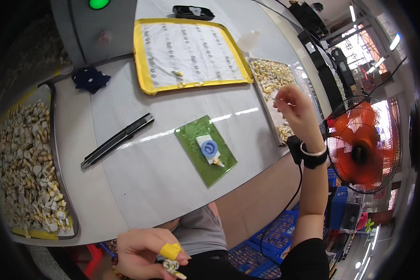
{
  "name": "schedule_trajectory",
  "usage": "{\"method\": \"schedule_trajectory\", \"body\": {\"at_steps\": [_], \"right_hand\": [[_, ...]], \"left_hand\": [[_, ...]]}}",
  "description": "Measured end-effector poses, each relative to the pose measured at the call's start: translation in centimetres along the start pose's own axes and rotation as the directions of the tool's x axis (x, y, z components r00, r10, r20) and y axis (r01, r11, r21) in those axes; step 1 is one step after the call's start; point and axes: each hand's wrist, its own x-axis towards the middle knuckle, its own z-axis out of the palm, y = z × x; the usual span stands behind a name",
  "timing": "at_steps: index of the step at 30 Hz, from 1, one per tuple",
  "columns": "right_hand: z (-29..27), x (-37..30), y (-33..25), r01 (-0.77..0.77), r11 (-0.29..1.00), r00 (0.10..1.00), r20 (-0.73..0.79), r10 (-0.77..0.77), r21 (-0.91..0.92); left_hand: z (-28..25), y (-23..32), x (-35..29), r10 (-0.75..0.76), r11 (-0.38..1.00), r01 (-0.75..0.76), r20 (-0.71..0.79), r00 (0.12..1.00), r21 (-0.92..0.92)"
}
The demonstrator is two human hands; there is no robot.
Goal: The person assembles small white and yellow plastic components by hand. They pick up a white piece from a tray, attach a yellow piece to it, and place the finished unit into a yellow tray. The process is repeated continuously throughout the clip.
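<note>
Closest to the camera, the left hand (144, 254) is being held low, beyond the near edge of the counter (140, 191), with a small white-and-yellow piece (171, 265) being gripped narrowly at its fingertips; whether one piece or several are being gripped cannot be told. Yellow tape (171, 251) is being worn around one digit of this hand. From its small size and curled, hollow-looking form, the piece is being judged light, fairly stiff and somewhat fragile at the rim; whether its surface is slippery cannot be told. A gentle pinch on the outer sides is being favoured, so that the rim is not being crushed. Farther off, the right hand (295, 109) is being poised by the right tray (269, 109), in which small yellowish pieces (269, 72) are being contained; its thumb and forefinger are being set close together, but whether anything is being pinched cannot be told. On the counter between the two trays, a green mat (190, 134) is being topped by a round blue item (209, 149), while a dense heap (25, 172) of similar pieces is being contained by the left tray (57, 163).
</note>
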Motion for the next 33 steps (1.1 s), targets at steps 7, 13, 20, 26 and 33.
{"method": "schedule_trajectory", "body": {"at_steps": [7, 13, 20, 26, 33], "right_hand": [[4.3, -3.2, -7.8, 0.348, 0.934, 0.88, 0.313, -0.356, 0.083], [6.1, -2.4, -7.2, 0.581, 0.802, 0.791, 0.328, -0.516, -0.141], [6.6, -2.4, -6.9, 0.694, 0.67, 0.705, 0.438, -0.558, -0.263], [7.6, -2.9, -7.2, 0.692, 0.679, 0.715, 0.36, -0.599, -0.245], [7.0, -6.4, -10.8, 0.434, 0.861, 0.875, 0.102, -0.473, 0.265]], "left_hand": [[-0.7, 0.4, 0.4, 0.089, 0.993, -0.094, 0.078, 0.993, 0.074], [-1.0, 0.6, 0.4, 0.119, 0.987, -0.128, 0.103, 0.988, 0.094], [-1.1, 0.4, 0.0, 0.129, 0.988, -0.132, 0.045, 0.991, 0.076], [-0.8, 0.4, -0.3, 0.306, 0.913, -0.29, -0.01, 0.952, 0.288], [-0.9, 0.5, 0.1, 0.457, 0.694, -0.437, 0.118, 0.882, 0.572]]}}
